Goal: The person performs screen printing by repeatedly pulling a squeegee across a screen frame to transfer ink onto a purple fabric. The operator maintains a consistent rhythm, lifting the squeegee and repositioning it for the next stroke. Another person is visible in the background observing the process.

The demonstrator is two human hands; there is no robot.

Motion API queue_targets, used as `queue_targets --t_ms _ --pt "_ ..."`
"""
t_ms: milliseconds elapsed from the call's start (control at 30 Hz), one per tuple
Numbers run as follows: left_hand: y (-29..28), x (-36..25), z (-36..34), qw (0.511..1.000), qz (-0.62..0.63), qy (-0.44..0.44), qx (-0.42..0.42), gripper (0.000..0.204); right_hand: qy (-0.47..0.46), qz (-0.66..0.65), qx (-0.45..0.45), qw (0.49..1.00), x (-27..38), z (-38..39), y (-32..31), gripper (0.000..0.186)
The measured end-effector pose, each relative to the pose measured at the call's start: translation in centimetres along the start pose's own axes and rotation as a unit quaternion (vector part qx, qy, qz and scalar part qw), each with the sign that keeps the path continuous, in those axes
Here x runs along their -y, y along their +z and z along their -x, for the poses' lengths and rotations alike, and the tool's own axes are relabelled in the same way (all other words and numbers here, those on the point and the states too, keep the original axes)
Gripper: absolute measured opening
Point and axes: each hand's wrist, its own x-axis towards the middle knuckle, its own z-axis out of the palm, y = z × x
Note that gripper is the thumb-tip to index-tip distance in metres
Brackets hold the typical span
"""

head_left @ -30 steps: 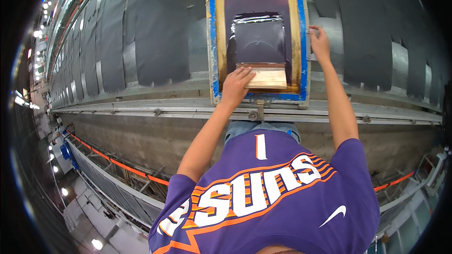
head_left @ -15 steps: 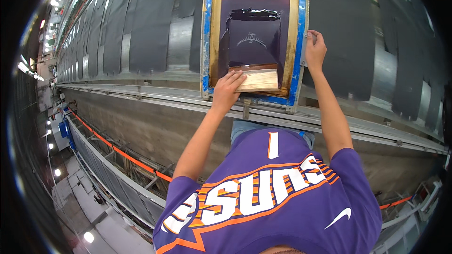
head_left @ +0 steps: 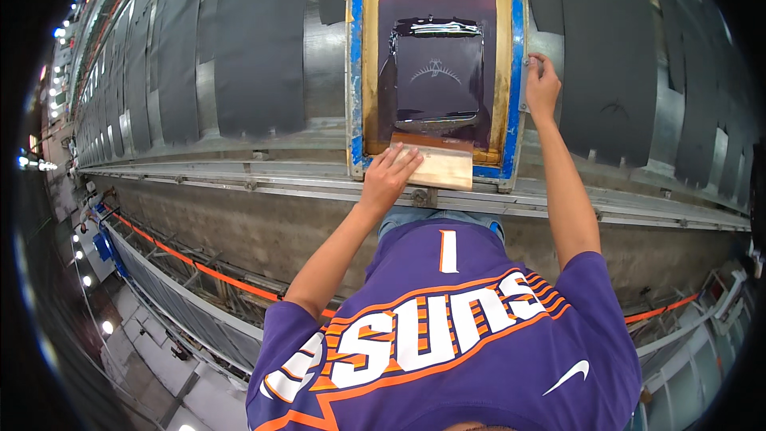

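My left hand (head_left: 391, 174) grips the left end of a squeegee (head_left: 441, 169) with a pale wooden handle and a brown blade. The squeegee lies tilted over the near bar of a screen-printing frame (head_left: 517, 48) edged in blue tape. Its blade rests toward the mesh, and the handle overhangs toward me. On the dark purple mesh (head_left: 435, 100), a pale arched design shows, with a glossy band of dark ink (head_left: 439, 28) beyond it. My right hand (head_left: 542, 92) is closed at the frame's right edge, its fingertips pinched on the rim or a small fitting there.
Dark grey fabric panels (head_left: 263, 40) lie side by side along the metal table, one at right (head_left: 614, 108) bearing a faint mark. A metal rail (head_left: 295, 179) runs along the near edge. Behind me at left stands another table with an orange strip (head_left: 199, 267).
The squeegee has come toward me, off the inner mesh and onto the near bar. The frame sits differently against the panels, and a marked panel now shows at its right.
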Motion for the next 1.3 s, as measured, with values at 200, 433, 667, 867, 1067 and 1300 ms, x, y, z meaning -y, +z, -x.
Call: queue_targets --t_ms 200,433,667,867,1067,1300 --pt "0.8 5.9 -11.4 0.999 -0.043 -0.022 -0.008 0.06 -0.124 0.254 0.058 0.958 0.6 -0.5 -2.2 0.036" --pt "-4.1 9.1 -22.6 0.993 0.053 -0.086 0.056 0.049 -0.33 0.249 0.227 0.882 10.0 -2.0 1.1 0.047" --pt "-1.7 5.6 -12.1 0.997 0.033 -0.031 0.07 0.051 -0.266 0.154 0.248 0.918 5.4 9.7 -0.1 0.047" --pt "-2.3 7.9 -15.0 0.996 0.056 -0.051 0.044 0.047 -0.294 0.136 0.213 0.922 7.5 5.4 0.1 0.05" --pt "-3.3 9.7 -22.8 0.991 0.017 -0.086 0.1 0.047 -0.292 0.118 0.193 0.929 7.3 -0.6 3.6 0.036" --pt "-0.5 4.2 -8.3 0.997 0.027 -0.019 0.066 0.046 -0.234 0.13 0.269 0.925 4.9 13.4 -2.0 0.051"
